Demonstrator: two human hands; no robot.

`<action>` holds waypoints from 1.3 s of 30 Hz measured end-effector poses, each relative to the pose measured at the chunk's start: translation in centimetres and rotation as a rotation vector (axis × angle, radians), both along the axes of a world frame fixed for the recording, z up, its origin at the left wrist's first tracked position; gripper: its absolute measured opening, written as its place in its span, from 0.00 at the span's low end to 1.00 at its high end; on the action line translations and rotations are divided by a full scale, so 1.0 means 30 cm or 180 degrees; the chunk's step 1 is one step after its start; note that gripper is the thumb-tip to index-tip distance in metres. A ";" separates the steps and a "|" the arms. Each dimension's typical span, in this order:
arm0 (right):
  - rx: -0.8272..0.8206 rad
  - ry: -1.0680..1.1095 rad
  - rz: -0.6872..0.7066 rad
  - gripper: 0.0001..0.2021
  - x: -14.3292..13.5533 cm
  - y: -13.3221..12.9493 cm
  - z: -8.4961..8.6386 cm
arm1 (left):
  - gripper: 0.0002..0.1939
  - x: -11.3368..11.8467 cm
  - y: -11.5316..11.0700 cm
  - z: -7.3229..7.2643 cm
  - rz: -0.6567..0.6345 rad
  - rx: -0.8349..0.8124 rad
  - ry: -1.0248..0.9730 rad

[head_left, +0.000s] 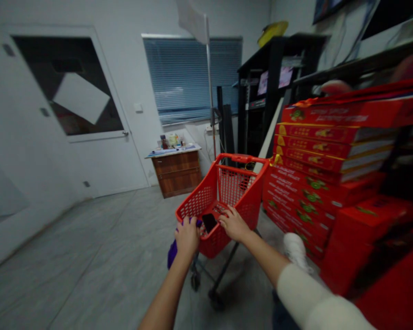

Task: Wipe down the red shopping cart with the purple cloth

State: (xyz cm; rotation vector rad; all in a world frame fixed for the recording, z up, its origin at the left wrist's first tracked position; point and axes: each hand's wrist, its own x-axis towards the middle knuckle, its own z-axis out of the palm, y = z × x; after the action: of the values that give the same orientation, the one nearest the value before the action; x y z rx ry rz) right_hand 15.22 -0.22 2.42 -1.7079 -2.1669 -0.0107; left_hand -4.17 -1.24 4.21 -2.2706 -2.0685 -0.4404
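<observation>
A red plastic shopping cart stands in front of me on dark legs with wheels. My left hand is closed on a purple cloth at the near left rim; part of the cloth hangs down outside the basket. My right hand reaches over the near right rim, its fingers bent inside the basket; whatever they may hold is too small to make out. Between the two hands a black phone-like object lies in the basket, close to the near rim.
Stacked red boxes rise close on the right, near a white shoe. A wooden cabinet with small items stands behind the cart. A white door is at the left.
</observation>
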 end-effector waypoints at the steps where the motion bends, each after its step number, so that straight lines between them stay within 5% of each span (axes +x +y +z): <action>1: -0.0006 0.0029 -0.0049 0.18 -0.007 -0.001 0.001 | 0.18 -0.006 0.010 -0.001 0.0176 0.0012 -0.0064; 5: -0.0089 0.0062 -0.0288 0.17 -0.046 -0.001 0.006 | 0.17 0.033 -0.004 -0.021 0.0532 0.0083 -0.0219; 11: 0.0000 -0.0059 -0.0507 0.16 -0.100 -0.005 0.003 | 0.16 0.138 -0.043 -0.014 0.0247 0.0319 0.0038; 17: -0.0152 -0.0285 -0.0132 0.19 -0.047 0.023 0.067 | 0.15 0.033 -0.010 -0.005 -0.0093 0.0293 0.0382; 22: -0.0108 -0.0562 -0.0562 0.21 0.086 0.085 0.132 | 0.15 -0.031 0.011 0.003 0.0190 0.0030 0.0392; 28: -0.0033 -0.0614 -0.0735 0.19 0.107 0.118 0.088 | 0.14 0.141 0.042 0.031 0.0542 0.0144 0.0038; 34: -0.0003 -0.0613 -0.0787 0.19 0.083 0.092 0.079 | 0.16 0.321 0.102 0.083 -0.0476 -0.0011 -0.0268; 39: -0.0058 -0.0565 -0.0543 0.19 0.105 0.066 0.095 | 0.16 0.200 0.111 0.059 -0.0732 -0.0037 -0.0065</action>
State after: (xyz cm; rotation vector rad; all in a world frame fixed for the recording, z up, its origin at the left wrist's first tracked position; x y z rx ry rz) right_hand 18.37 1.77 5.27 -1.9642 -2.1407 -0.1955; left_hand 1.83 2.08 6.00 -2.5324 -1.8288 -0.4633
